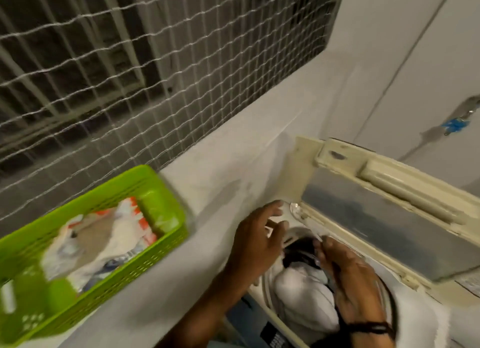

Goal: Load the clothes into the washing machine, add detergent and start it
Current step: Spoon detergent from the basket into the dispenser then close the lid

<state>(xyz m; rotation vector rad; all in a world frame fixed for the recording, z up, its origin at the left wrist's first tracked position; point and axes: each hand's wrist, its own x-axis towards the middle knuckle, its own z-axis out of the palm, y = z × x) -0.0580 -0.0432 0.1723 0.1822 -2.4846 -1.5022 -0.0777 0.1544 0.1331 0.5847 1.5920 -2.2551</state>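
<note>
Washing machine (426, 321) lower right, drum holds white and dark clothes (304, 303). Right hand (355, 290) palm-down over drum, fingers loose, grip released, black band at wrist. Left hand (259, 241) at drum's far rim, fingers spread, grasping nothing. Lid (389, 217) raised behind. Green basket (85, 290) on ledge (207, 191) at left holds more blurred laundry. Netted window (130, 62) beyond.

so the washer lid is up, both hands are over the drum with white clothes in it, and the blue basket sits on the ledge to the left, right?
One detail is off: the basket on the ledge is green, not blue, as the head view shows. The rest holds: the lid is up, and the left hand and right hand are over the drum with white clothes in it.
</note>
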